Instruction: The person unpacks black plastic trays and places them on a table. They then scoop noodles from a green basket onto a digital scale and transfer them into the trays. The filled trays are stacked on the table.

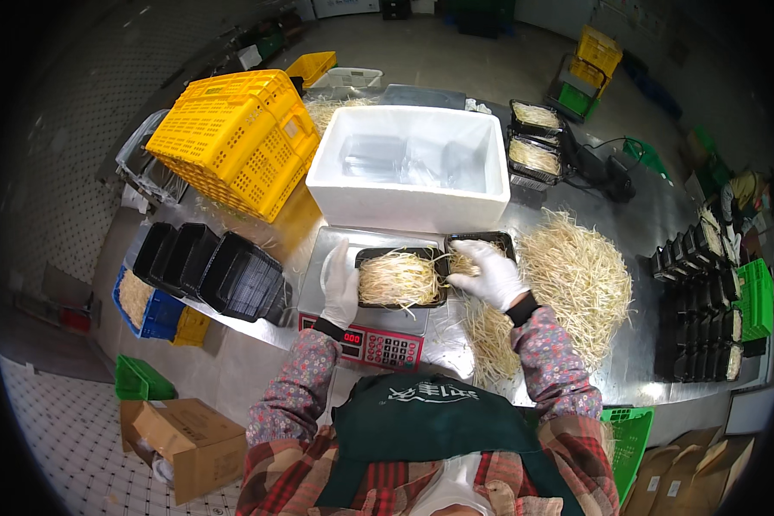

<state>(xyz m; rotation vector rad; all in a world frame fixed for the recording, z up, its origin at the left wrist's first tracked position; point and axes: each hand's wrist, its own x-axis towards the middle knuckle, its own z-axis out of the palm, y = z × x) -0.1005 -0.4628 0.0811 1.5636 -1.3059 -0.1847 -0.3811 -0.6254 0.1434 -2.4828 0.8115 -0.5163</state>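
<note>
A black plastic tray heaped with bean sprouts (400, 278) lies over the steel platform of a digital scale (322, 245). My left hand (340, 284), in a white glove, is upright at the tray's left side; whether it touches is hard to tell. My gloved right hand (490, 274) is at the tray's right edge, fingers apart, partly over a second black tray (503, 240) with some sprouts. Loose bean sprouts (574, 284) form a large pile to the right, and a smaller heap (493, 342) lies below my right hand.
Beyond the scale stands a white foam box (409, 209). Yellow crates (232, 142) are at the back left, nested black trays (213, 271) at the left. Filled trays (534, 158) are stacked back right; several more trays (703, 309) line the right end, near another person (745, 193).
</note>
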